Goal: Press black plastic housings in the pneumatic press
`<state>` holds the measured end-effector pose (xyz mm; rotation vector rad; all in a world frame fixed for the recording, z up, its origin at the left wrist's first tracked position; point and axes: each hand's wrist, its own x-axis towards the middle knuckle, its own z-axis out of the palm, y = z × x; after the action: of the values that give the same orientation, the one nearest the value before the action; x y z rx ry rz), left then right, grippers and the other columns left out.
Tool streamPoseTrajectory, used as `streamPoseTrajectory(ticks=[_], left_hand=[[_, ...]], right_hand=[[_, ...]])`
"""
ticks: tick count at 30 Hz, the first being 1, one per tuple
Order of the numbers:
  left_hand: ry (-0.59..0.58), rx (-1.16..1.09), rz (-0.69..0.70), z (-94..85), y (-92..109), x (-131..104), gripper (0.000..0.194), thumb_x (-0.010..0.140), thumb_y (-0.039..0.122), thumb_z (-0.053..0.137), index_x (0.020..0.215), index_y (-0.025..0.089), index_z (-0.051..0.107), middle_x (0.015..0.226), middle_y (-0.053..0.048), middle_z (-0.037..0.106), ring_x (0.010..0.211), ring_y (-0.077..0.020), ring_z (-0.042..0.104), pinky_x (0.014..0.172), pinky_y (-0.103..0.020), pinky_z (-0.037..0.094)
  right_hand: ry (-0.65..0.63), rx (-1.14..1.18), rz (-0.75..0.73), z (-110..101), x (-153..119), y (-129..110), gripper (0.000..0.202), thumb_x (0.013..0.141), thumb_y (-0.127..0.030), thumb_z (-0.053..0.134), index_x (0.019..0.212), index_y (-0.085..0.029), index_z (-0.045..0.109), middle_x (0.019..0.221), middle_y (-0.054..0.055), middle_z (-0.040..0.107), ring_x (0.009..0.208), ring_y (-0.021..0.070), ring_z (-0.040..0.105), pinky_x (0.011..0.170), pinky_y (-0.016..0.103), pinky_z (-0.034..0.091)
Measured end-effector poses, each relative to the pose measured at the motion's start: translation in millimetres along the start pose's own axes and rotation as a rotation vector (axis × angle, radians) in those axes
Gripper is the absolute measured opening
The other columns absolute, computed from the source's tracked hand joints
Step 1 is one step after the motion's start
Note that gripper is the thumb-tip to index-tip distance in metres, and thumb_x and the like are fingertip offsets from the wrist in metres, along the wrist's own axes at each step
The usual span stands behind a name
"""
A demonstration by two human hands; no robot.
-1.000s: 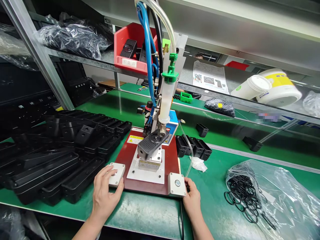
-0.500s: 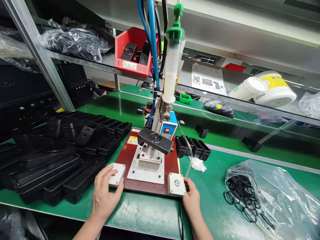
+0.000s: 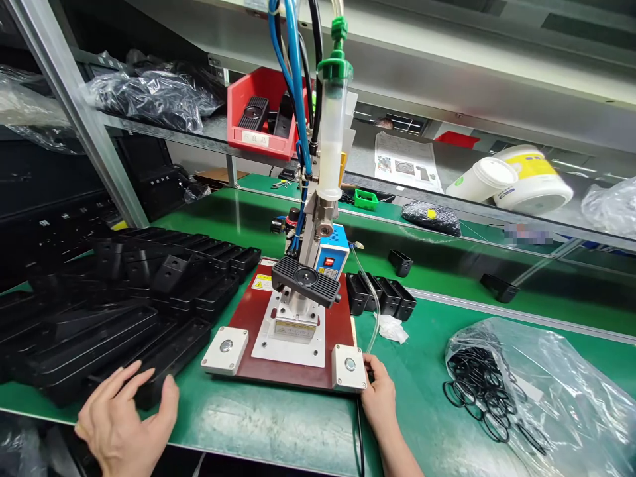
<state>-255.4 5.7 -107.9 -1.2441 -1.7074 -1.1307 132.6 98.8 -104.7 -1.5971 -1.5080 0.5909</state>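
The left hand (image 3: 122, 417) has left its button (image 3: 226, 346), fingers spread by the black parts (image 3: 149, 358), while the right hand (image 3: 380, 394), fingers curled, stays beside the other button (image 3: 350, 364).

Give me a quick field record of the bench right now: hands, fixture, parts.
left hand: open, fingers spread, above bench edge by black trays, holding nothing
right hand: beside right button box; contact unclear
left button box: untouched
fixture: black ribbed part sits on it
syringe: raised clear of the part
right side: bag of black rings
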Motion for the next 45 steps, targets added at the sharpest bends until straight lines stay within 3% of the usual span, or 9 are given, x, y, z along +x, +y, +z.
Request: streamPoseTrajectory(ticks=[7,13,19,22,24,31,35,40,45], left_hand=[[-0.133,0.087,-0.055,6.1,1.0,0.3,0.036,0.077,0.025,0.073,0.111,0.019,0.063,0.119,-0.015,0.064,0.110,-0.0354,0.060,0.091,-0.049,0.049],[-0.028,-0.086,-0.045,4.2,-0.6,2.8,0.018,0.076,0.025,0.075,0.086,0.018,0.062,0.098,-0.012,0.067,0.090,-0.0273,0.064,0.082,-0.042,0.051],[0.136,-0.317,-0.420,-18.5,16.2,23.8,0.022,0.073,0.025,0.076,0.078,0.018,0.056,0.095,-0.010,0.064,0.095,-0.0259,0.061,0.086,-0.043,0.051],[0.096,-0.537,-0.627,-24.0,30.9,34.5,0.019,0.079,0.030,0.070,0.081,0.018,0.056,0.105,-0.009,0.061,0.099,-0.0227,0.061,0.086,-0.040,0.052],[0.048,-0.606,-0.663,-23.0,37.3,38.3,0.018,0.083,0.031,0.066,0.080,0.017,0.056,0.106,-0.009,0.060,0.099,-0.0204,0.061,0.086,-0.037,0.053],[0.075,-0.374,-0.381,-17.3,28.7,33.3,0.017,0.079,0.023,0.072,0.078,0.016,0.056,0.101,-0.007,0.060,0.094,-0.0177,0.062,0.082,-0.033,0.054],[-0.019,-0.240,-0.200,-13.2,17.0,20.5,0.016,0.079,0.019,0.071,0.082,0.016,0.056,0.103,-0.009,0.061,0.094,-0.0189,0.064,0.080,-0.033,0.055],[-0.126,-0.252,-0.088,-1.6,11.3,9.0,0.011,0.083,0.017,0.066,0.087,0.018,0.056,0.104,-0.009,0.062,0.103,-0.0231,0.064,0.090,-0.040,0.055],[-0.129,-0.196,-0.045,9.1,7.0,9.3,0.010,0.082,0.016,0.065,0.090,0.018,0.059,0.104,-0.011,0.063,0.111,-0.0264,0.060,0.093,-0.044,0.053]], right_hand=[[-0.009,-0.004,0.002,-0.5,1.1,0.6,0.035,0.079,-0.048,0.048,0.086,-0.020,0.068,0.088,0.008,0.068,0.080,0.0242,0.063,0.074,0.035,0.049],[-0.011,-0.006,-0.004,0.5,1.4,1.9,0.034,0.079,-0.046,0.048,0.087,-0.019,0.067,0.087,0.008,0.068,0.077,0.0232,0.062,0.072,0.034,0.048],[-0.014,-0.015,0.014,-0.5,2.4,7.7,0.039,0.074,-0.048,0.050,0.091,-0.018,0.067,0.087,0.008,0.069,0.077,0.0237,0.063,0.071,0.034,0.048],[-0.025,-0.029,0.043,-1.7,3.9,12.3,0.044,0.070,-0.049,0.051,0.096,-0.017,0.067,0.091,0.009,0.069,0.080,0.0257,0.064,0.073,0.036,0.048],[-0.023,-0.054,0.057,-2.0,5.6,13.9,0.046,0.069,-0.048,0.051,0.098,-0.017,0.066,0.094,0.010,0.070,0.083,0.0279,0.065,0.073,0.037,0.047],[-0.046,-0.106,0.078,-3.5,5.9,12.5,0.046,0.062,-0.045,0.049,0.098,-0.020,0.065,0.097,0.010,0.071,0.081,0.0303,0.065,0.070,0.039,0.048],[-0.049,-0.114,0.105,-4.4,6.4,12.5,0.047,0.061,-0.045,0.048,0.098,-0.021,0.064,0.096,0.009,0.071,0.085,0.0326,0.065,0.074,0.041,0.048],[-0.039,-0.123,0.146,-4.7,8.4,14.4,0.047,0.059,-0.046,0.052,0.098,-0.022,0.064,0.091,0.010,0.072,0.082,0.0347,0.066,0.072,0.044,0.049],[-0.046,-0.127,0.132,-5.2,9.4,15.6,0.046,0.058,-0.043,0.051,0.098,-0.024,0.063,0.095,0.009,0.072,0.085,0.0356,0.066,0.075,0.045,0.049]])
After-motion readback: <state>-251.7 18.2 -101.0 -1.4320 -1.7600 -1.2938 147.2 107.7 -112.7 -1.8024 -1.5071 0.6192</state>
